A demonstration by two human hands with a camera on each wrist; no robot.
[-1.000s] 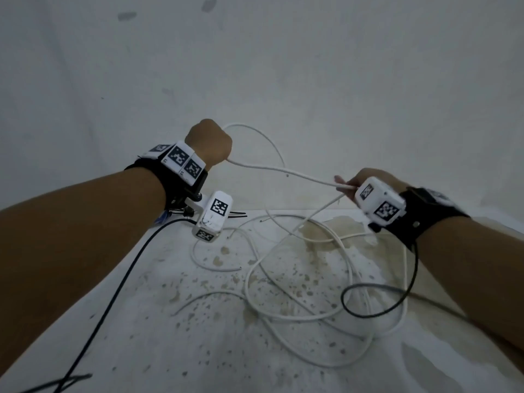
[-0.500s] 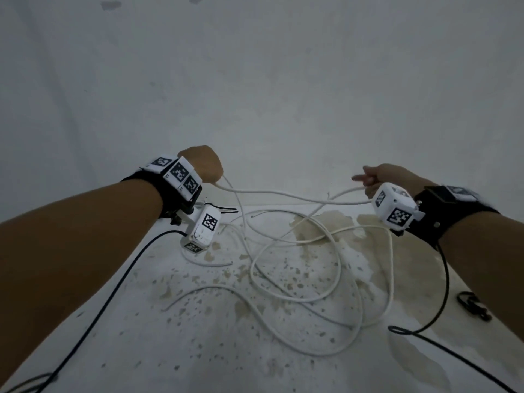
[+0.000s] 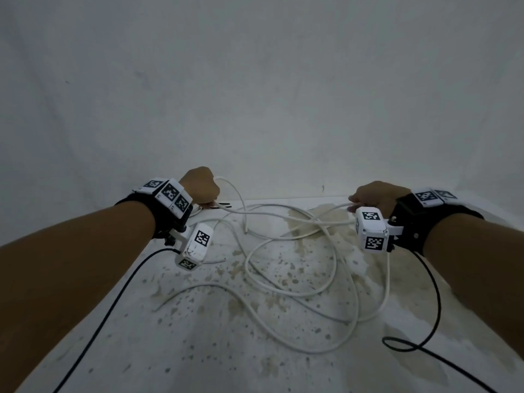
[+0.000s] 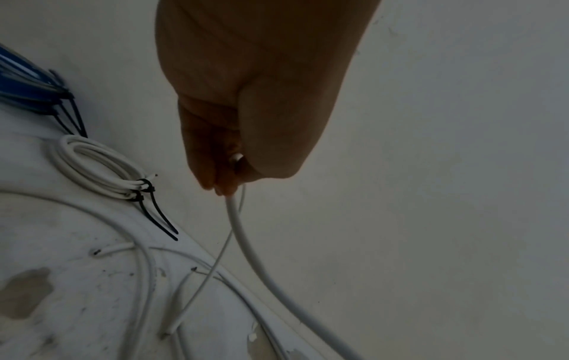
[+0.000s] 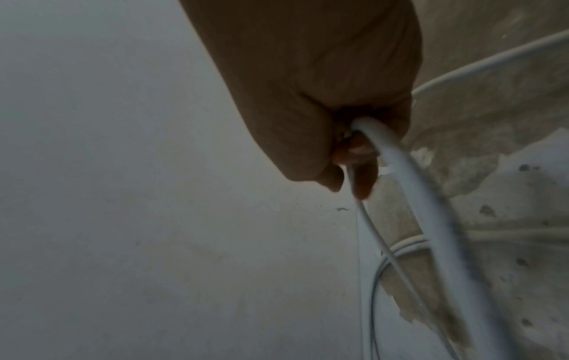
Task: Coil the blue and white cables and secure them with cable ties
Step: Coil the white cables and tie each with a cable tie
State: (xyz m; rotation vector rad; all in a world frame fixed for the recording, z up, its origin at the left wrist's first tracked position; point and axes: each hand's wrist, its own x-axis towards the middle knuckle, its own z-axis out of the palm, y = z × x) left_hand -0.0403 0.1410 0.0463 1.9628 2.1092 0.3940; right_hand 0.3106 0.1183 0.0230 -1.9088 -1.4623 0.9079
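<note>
The white cable [image 3: 283,214] is being gripped in the fisted left hand [image 3: 200,185] and pinched by the right hand [image 3: 377,195], above the table [image 3: 198,350].

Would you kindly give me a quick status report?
Left hand and right hand both grip the white cable. Remainder lies loose, uncoiled. Nothing obstructing.
</note>
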